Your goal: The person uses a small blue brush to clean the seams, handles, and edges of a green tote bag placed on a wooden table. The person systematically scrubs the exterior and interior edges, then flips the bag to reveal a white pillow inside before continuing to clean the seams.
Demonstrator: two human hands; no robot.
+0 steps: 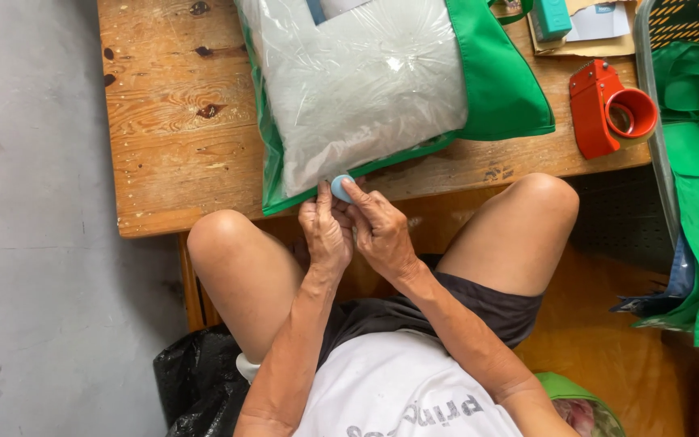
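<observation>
A green-edged bag with a clear plastic front [366, 89] lies on the wooden table [180, 137], with a grey-white cushion-like filling inside. At its near edge both hands meet. My left hand [325, 231] and my right hand [378, 226] pinch a small round light-blue piece [341, 188] together at the bag's rim. Thumbs and forefingers close on it; the other fingers curl underneath. My knees show on either side below the table edge.
A red tape dispenser [608, 109] rests at the table's right end. Green bags fill a crate [697, 162] to the right. A teal box [550, 18] and papers lie at the back. A black plastic sack [196, 380] sits at the lower left on the grey floor.
</observation>
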